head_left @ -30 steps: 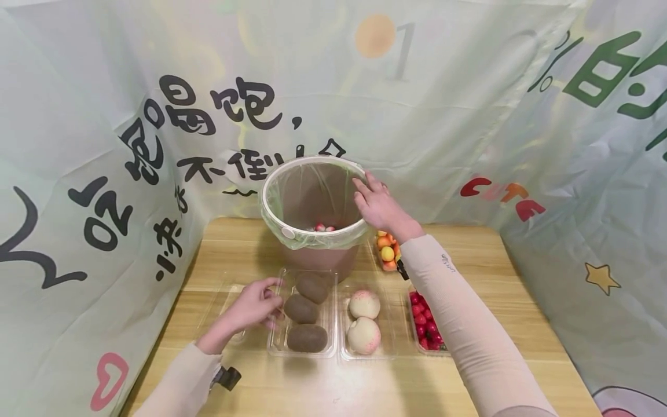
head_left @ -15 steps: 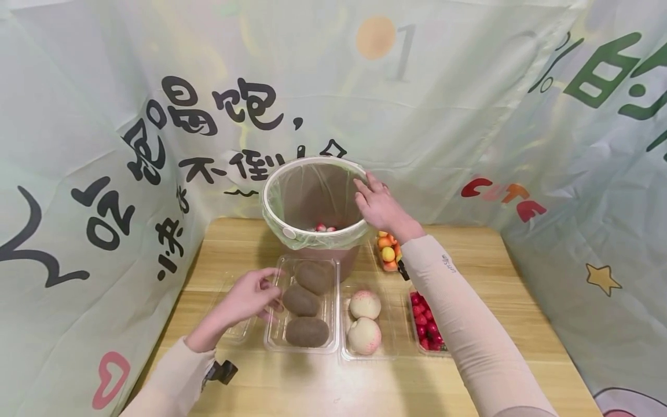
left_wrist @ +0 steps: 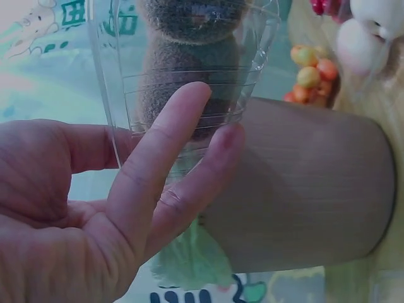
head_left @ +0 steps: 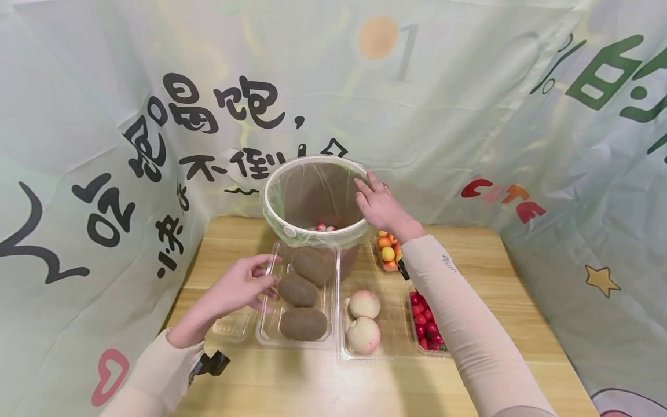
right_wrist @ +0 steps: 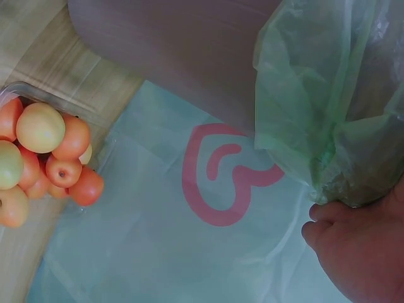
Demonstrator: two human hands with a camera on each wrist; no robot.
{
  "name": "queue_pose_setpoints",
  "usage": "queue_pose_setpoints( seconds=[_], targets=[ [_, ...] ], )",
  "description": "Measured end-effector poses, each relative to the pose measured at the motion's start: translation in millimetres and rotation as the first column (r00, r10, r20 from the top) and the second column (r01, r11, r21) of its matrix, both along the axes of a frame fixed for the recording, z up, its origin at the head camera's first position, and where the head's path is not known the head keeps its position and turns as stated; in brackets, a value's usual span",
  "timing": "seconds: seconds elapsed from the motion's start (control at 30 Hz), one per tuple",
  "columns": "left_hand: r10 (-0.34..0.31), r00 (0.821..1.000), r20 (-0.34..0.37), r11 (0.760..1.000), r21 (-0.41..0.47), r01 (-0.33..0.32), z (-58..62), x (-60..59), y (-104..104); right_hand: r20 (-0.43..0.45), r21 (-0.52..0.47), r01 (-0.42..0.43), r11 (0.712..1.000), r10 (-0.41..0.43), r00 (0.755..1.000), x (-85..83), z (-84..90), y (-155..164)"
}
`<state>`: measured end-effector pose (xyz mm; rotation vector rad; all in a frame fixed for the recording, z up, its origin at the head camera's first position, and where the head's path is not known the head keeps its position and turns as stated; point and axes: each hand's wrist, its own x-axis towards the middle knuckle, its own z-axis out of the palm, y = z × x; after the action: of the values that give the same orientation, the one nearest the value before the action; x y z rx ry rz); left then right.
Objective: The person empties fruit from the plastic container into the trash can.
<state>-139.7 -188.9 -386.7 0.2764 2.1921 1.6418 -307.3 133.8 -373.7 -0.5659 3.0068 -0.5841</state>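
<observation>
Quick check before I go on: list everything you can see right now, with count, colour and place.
Bin: one, brown with a white rim and green liner, back centre of the table; small red and white fruit inside.
Kiwi tray: one, clear, three brown kiwis, front left, lifted toward the bin.
Empty tray: one, clear, left of the kiwi tray.
Peach tray: one, clear, two pale pink peaches, front centre.
Cherry tray: one, red fruit, front right.
Orange fruit tray: one, orange and yellow fruit, right of the bin.
Table: one, light wood.
Left hand: grips the kiwi tray.
Right hand: holds the bin rim.
</observation>
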Motion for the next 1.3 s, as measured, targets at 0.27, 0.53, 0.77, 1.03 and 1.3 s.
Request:
queue_pose_setpoints(
  seconds=[0.27,0.53,0.77,1.03,1.3],
  targets=[
    [-0.016,1.0,-0.009,1.0,0.023,0.016,24.1,-5.5,-5,0.003,0.004,-0.004,1.0,0.004,1.0,0.3,1.1,1],
    [-0.047,0.999,-0.014,0.999,0.018,0.048,45.6,-21.6,-12,0.005,0.006,-0.005,1.0,0.005,1.0,-0.5,0.5,0],
    [-0.037,0.999,-0.01,0.999,0.006,0.037,63.9,-32.0,-13,-0.001,0.006,-0.007,1.0,0.007,1.0,-0.3,0.3,0],
    [0.014,1.0,-0.001,1.0,0.003,-0.014,72.8,-51.4,-7,0.002,0.006,-0.005,1.0,0.005,1.0,0.3,1.0,1],
    [0.051,0.999,0.004,0.999,0.004,-0.051,76.6,-78.1,-2,-0.009,-0.003,-0.005,1.0,0.004,1.0,-0.7,0.6,1]
  ],
)
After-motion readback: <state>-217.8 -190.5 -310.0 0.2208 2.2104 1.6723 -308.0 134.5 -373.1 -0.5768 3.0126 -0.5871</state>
